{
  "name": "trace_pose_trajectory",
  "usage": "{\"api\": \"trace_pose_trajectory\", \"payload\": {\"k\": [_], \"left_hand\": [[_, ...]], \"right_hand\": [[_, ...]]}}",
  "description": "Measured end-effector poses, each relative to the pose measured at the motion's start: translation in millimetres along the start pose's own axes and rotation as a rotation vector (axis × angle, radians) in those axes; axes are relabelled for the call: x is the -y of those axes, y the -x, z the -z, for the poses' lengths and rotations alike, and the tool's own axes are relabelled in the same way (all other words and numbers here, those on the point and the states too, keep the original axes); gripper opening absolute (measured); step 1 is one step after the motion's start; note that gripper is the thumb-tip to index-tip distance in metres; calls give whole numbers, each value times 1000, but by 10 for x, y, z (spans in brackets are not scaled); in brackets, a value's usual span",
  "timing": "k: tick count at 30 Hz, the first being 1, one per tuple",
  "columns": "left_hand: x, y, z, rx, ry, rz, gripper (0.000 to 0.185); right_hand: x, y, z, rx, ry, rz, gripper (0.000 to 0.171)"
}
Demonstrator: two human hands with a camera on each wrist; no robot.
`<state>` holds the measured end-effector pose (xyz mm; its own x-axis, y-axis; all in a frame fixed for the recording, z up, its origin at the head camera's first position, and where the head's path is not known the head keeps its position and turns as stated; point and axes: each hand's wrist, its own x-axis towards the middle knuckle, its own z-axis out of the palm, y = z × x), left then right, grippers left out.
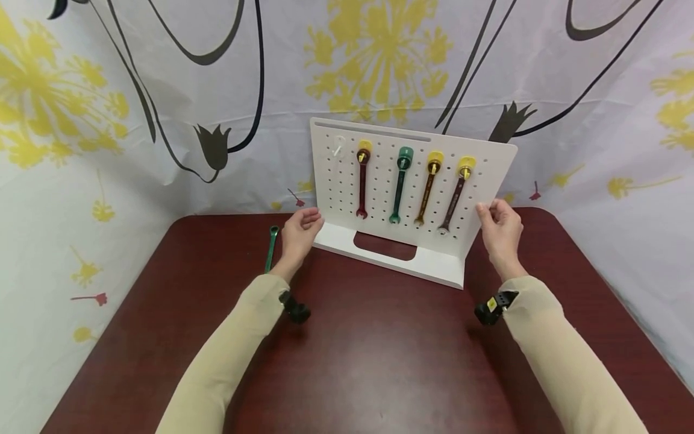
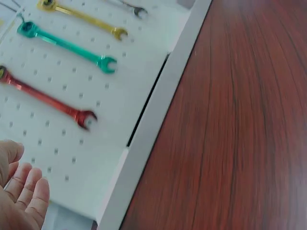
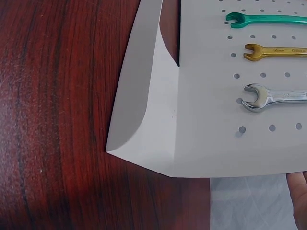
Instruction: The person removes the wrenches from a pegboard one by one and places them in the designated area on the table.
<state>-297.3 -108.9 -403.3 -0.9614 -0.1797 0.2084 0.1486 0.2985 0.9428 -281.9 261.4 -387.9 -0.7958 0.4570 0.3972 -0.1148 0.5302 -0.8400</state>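
A white pegboard stand (image 1: 412,241) is at the back of the table, turned at an angle. My left hand (image 1: 301,232) is at its left edge; the left wrist view shows its fingers (image 2: 38,203) loosely extended beside the perforated panel, pinching nothing. At the opposite edge my right hand (image 1: 501,228) grips the panel, thumb in front and other fingers mostly hidden behind. On the panel hang a red wrench (image 1: 362,187), a green wrench (image 1: 399,191), a gold wrench (image 1: 427,196) and a silver wrench (image 3: 273,97), each from a peg with a coloured round head.
Another green wrench (image 1: 272,247) lies on the dark red table (image 1: 368,349), left of the stand and partly behind my left wrist. One clear peg (image 1: 338,146) at the panel's upper left bears no wrench. A flower-patterned curtain (image 1: 271,78) hangs close behind the table.
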Motion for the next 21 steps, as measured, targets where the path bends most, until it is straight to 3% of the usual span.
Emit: {"api": "trace_pose_trajectory", "payload": {"k": [10,21], "left_hand": [[-155,-35,-454,-17,102,-31,29],[-257,-114,-704,-37,173,-26,31]], "right_hand": [[1,1,-8,1,5,-9,30],[-7,11,10,-10,23,20,30]]}}
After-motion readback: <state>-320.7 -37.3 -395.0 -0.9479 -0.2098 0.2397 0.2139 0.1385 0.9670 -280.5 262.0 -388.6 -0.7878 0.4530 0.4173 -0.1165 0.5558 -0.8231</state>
